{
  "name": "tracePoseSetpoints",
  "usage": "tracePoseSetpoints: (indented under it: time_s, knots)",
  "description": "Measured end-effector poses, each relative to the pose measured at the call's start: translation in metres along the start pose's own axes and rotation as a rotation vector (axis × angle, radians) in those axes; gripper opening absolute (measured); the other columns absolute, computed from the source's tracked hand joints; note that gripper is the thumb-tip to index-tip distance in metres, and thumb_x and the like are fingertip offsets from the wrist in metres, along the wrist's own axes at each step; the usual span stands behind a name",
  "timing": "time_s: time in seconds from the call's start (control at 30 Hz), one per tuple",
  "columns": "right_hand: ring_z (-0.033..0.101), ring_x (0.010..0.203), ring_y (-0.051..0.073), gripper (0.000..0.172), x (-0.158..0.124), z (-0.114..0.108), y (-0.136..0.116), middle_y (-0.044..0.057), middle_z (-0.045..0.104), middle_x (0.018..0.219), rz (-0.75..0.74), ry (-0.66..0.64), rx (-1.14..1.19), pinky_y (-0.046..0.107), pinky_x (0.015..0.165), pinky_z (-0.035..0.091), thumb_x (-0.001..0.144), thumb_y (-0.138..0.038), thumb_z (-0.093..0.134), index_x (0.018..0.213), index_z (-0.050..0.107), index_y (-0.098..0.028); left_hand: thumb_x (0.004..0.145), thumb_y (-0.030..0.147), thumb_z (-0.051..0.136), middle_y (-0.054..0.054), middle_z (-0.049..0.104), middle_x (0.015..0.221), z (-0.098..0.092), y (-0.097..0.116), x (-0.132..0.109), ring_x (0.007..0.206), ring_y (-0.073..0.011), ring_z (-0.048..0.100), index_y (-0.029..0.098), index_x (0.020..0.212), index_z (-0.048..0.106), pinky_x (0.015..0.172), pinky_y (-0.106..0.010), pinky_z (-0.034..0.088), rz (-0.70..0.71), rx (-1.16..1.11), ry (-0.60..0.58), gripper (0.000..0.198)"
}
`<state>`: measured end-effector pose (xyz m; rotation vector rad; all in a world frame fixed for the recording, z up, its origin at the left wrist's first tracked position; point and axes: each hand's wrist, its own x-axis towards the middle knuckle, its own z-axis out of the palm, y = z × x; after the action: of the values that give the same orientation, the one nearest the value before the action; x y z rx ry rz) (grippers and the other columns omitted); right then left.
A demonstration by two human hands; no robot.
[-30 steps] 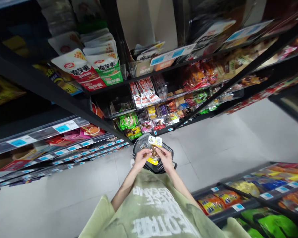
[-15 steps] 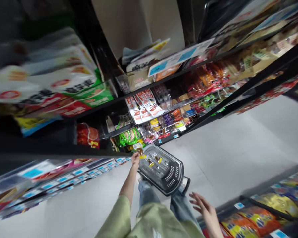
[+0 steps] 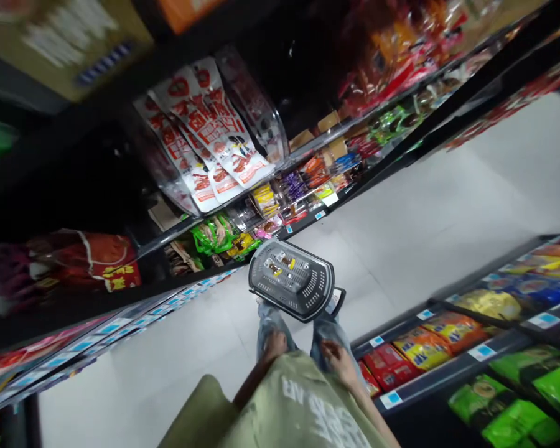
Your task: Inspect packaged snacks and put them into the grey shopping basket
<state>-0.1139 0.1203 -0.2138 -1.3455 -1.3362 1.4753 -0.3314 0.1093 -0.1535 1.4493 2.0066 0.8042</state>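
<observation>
A dark grey shopping basket [image 3: 303, 297] with slotted sides stands on the floor in front of my feet, close to the bottom shelf. Two small snack packs [image 3: 280, 266] with brown and yellow colouring lie inside it. My left hand [image 3: 275, 343] hangs over my left thigh, in shadow, and its fingers are too dark to make out. Over my right thigh is my right hand [image 3: 336, 359], its fingers loosely curled with nothing visible in them. Both hands are apart from the basket, whose black handle [image 3: 338, 302] sticks out on the right.
White and red snack pouches [image 3: 214, 137] lie on the shelf ahead. Green packs [image 3: 213, 233] and other small snacks fill the bottom shelf. Behind on the right, another shelf holds red bags [image 3: 389, 366] and green bags [image 3: 504, 401]. Pale floor [image 3: 415, 224] runs between the shelves.
My left hand has drawn back from the basket's left rim, where a small brown and yellow pack was at its fingers. My right hand has moved in to my thigh, and its spread fingers have curled.
</observation>
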Motion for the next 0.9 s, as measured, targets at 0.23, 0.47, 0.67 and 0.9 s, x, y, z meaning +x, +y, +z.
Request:
tracePoseSetpoints:
  time_s: [0.23, 0.47, 0.67, 0.9]
  knots:
    - [0.064, 0.113, 0.031, 0.043, 0.149, 0.017, 0.002, 0.017, 0.071, 0.117, -0.179, -0.169, -0.426, 0.042, 0.101, 0.049, 0.076, -0.02, 0.056, 0.117, 0.068, -0.013, 0.071, 0.019, 0.069, -0.004, 0.071, 0.076, 0.058, -0.04, 0.087, 0.082, -0.025, 0.072, 0.022, 0.067, 0.065, 0.087, -0.041, 0.057, -0.053, 0.08, -0.15, 0.007]
    - [0.05, 0.125, 0.034, 0.05, 0.358, 0.074, 0.073, 0.019, 0.059, 0.131, -0.343, -0.237, -0.648, 0.045, 0.108, 0.039, 0.085, -0.016, 0.055, 0.135, 0.056, -0.012, 0.08, 0.011, 0.061, -0.009, 0.074, 0.1, 0.088, -0.153, 0.274, 0.099, -0.0245, 0.069, 0.019, 0.093, 0.072, 0.101, -0.041, 0.05, -0.148, 0.223, -0.057, 0.019]
    - [0.046, 0.128, 0.034, 0.051, 0.483, 0.159, 0.159, 0.017, 0.048, 0.144, -0.404, -0.176, -0.816, 0.047, 0.104, 0.042, 0.089, -0.02, 0.055, 0.14, 0.052, -0.016, 0.081, 0.02, 0.07, -0.017, 0.061, 0.132, 0.13, -0.276, 0.416, 0.122, -0.0318, 0.059, 0.019, 0.125, 0.062, 0.11, -0.045, 0.042, -0.33, 0.313, 0.115, 0.045]
    - [0.028, 0.144, 0.036, 0.063, 0.591, 0.234, 0.231, 0.017, 0.029, 0.16, -0.547, -0.217, -0.862, 0.052, 0.116, 0.027, 0.092, -0.015, 0.05, 0.153, 0.036, -0.014, 0.081, 0.043, 0.075, -0.031, 0.037, 0.149, 0.192, -0.365, 0.513, 0.143, -0.0409, 0.034, 0.004, 0.15, 0.026, 0.116, -0.05, 0.032, -0.466, 0.324, 0.419, 0.093]
